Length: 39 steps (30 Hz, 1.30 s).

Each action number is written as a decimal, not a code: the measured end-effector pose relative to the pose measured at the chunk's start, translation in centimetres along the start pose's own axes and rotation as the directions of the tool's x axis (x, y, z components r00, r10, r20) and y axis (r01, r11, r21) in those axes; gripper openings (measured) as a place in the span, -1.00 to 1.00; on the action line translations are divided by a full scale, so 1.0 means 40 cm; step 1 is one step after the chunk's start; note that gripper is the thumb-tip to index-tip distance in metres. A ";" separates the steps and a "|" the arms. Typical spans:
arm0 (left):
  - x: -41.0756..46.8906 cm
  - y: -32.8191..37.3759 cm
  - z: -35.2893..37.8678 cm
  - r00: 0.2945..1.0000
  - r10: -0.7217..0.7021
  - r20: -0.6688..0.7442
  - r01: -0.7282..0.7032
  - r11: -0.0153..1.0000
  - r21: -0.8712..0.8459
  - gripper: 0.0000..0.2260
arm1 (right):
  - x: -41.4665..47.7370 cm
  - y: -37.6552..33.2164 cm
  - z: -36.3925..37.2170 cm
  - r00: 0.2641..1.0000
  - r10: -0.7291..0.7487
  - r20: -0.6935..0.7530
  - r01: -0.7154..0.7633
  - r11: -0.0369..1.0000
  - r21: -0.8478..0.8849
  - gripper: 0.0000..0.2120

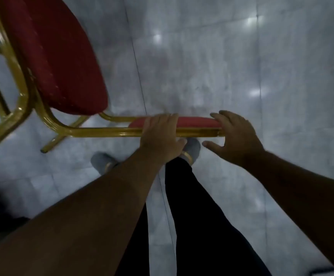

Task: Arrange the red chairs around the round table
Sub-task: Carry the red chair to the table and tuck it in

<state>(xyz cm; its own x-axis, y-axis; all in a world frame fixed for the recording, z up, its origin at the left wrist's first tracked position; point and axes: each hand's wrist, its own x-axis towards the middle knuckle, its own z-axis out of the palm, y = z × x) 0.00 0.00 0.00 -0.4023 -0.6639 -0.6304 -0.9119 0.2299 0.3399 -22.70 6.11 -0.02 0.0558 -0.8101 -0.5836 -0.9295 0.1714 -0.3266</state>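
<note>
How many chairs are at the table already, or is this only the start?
No table shows here, only the grey floor, so nothing can be counted as done. In hand: one red chair with a gold frame. The left hand lies over the top of its back, and the right hand is open at the end of it. Left: getting this chair to the table.
</note>
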 end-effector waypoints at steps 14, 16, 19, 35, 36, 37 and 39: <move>0.059 0.057 0.144 0.978 0.083 -0.190 -0.044 0.978 0.204 -0.61 | 0.074 0.062 0.147 0.962 -0.233 -0.142 0.229 0.973 -0.042 -0.66; 0.058 0.063 0.148 0.953 0.153 -0.260 -0.095 0.970 0.226 -0.75 | 0.066 0.047 0.141 0.944 -0.267 -0.191 0.255 0.963 -0.088 -0.65; 0.034 0.062 0.134 0.933 0.175 -0.315 -0.096 0.964 0.249 -0.86 | 0.042 0.018 0.108 0.924 -0.312 -0.221 0.280 0.946 -0.166 -0.65; -0.414 -0.047 -0.315 0.866 0.174 -0.469 -0.192 0.981 0.009 -0.70 | -0.264 -0.268 -0.259 0.905 -0.254 -0.340 0.322 0.933 0.161 -0.65; -0.445 -0.060 -0.341 0.867 0.159 -0.473 -0.187 0.982 -0.013 -0.71 | -0.282 -0.280 -0.270 0.912 -0.213 -0.351 0.294 0.936 0.196 -0.67; -0.475 -0.071 -0.364 0.871 0.146 -0.470 -0.182 0.983 -0.032 -0.71 | -0.300 -0.302 -0.282 0.913 -0.188 -0.363 0.283 0.931 0.229 -0.68; -0.535 -0.098 -0.408 0.881 0.118 -0.458 -0.167 0.984 -0.068 -0.70 | -0.328 -0.369 -0.308 0.896 -0.203 -0.394 0.320 0.911 0.259 -0.69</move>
<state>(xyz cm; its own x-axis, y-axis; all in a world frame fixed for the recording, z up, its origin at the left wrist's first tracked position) 13.52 1.71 23.55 -0.4249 -0.8837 -0.1960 -0.8244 0.2883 0.4871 -14.19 7.29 21.64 0.0946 -0.9820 -0.1636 -0.7344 0.0421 -0.6774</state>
